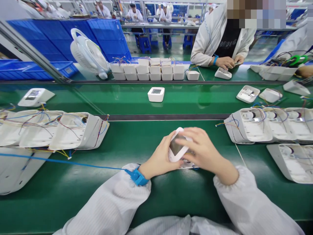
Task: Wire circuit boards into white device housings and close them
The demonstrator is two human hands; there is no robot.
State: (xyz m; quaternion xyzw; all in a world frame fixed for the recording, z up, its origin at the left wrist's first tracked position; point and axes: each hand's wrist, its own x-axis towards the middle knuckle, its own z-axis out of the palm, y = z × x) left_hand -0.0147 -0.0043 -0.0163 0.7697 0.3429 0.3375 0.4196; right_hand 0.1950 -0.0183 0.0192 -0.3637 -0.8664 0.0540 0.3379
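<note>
Clasping a white casing [176,149] at lower centre, the left hand [158,160] and right hand [204,151] curl closed. Fingers hide its lower half.

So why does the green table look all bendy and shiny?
Head view: the wide lens bows the long glossy green conveyor belt at the picture's edges; its surface mirrors the small square white device and overhead light; the left hand and right hand on the white plastic casing look sharp, far workers softer.

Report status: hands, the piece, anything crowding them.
Left hand and right hand both gripping white casing, screen showing, over green bench. Rows of wired open shells left and right, apart from hands.
</note>
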